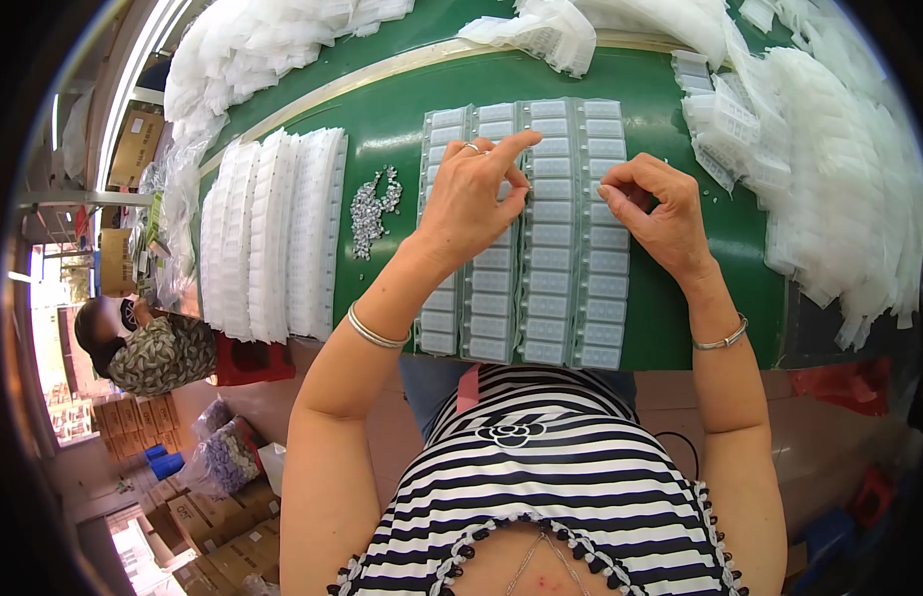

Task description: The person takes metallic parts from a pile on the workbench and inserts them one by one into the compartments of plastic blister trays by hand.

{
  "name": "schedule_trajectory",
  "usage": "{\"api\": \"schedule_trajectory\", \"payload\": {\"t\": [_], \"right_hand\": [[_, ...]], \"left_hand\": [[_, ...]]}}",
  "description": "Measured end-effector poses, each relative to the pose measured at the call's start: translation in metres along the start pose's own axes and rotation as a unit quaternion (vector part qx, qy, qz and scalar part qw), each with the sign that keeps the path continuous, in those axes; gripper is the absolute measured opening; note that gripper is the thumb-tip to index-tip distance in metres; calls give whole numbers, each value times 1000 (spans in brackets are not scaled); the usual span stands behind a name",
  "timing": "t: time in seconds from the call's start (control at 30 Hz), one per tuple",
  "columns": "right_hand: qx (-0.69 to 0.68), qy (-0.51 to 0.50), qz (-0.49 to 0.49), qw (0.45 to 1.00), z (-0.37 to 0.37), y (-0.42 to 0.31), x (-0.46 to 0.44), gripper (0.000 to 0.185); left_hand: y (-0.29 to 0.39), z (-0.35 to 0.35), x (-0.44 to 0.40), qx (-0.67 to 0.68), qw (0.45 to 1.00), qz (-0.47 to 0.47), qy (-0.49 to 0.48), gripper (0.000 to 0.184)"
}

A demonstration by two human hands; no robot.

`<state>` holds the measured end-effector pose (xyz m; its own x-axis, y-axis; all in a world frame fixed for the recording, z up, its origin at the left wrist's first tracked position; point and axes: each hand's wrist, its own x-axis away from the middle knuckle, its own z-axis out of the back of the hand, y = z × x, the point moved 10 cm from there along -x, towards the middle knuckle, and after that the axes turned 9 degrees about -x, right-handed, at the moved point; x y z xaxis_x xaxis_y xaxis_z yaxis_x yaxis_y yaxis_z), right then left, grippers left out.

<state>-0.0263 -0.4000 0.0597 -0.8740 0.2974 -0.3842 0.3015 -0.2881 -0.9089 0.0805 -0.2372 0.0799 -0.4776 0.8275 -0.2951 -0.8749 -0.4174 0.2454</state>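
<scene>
Several long translucent strips of small rectangular compartments [551, 258] lie side by side on the green table [382, 89]. Over the upper middle strips is my left hand [478, 189], its index finger stretched out and its thumb near another fingertip; anything between them is too small to name. My right hand [660, 204] is at the right edge of the strips, thumb and index finger curled into a pinch, and what they hold, if anything, cannot be made out. A small pile of shiny clear pieces [370, 211] lies left of the strips.
Stacked white strips [273, 238] stand at the left. Heaps of white translucent strips [829, 169] cover the right side, with another heap [253, 60] at the upper left. A person in patterned clothing [163, 353] sits at the far left, near cardboard boxes [208, 512].
</scene>
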Motion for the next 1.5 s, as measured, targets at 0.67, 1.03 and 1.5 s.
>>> {"api": "schedule_trajectory", "payload": {"t": [0.67, 1.03, 1.5], "right_hand": [[4, -12, -3, 1000, -2, -1, 0, 6], [8, -25, -8, 1000, -3, 3, 1, 6], [7, -35, -21, 999, -7, 9, 1, 8]], "left_hand": [[-9, -5, -4, 73, 995, 59, -46, 57], [-14, -8, 1, 119, 986, 100, -56, 58], [-3, -5, -4, 63, 996, 42, -36, 53]]}}
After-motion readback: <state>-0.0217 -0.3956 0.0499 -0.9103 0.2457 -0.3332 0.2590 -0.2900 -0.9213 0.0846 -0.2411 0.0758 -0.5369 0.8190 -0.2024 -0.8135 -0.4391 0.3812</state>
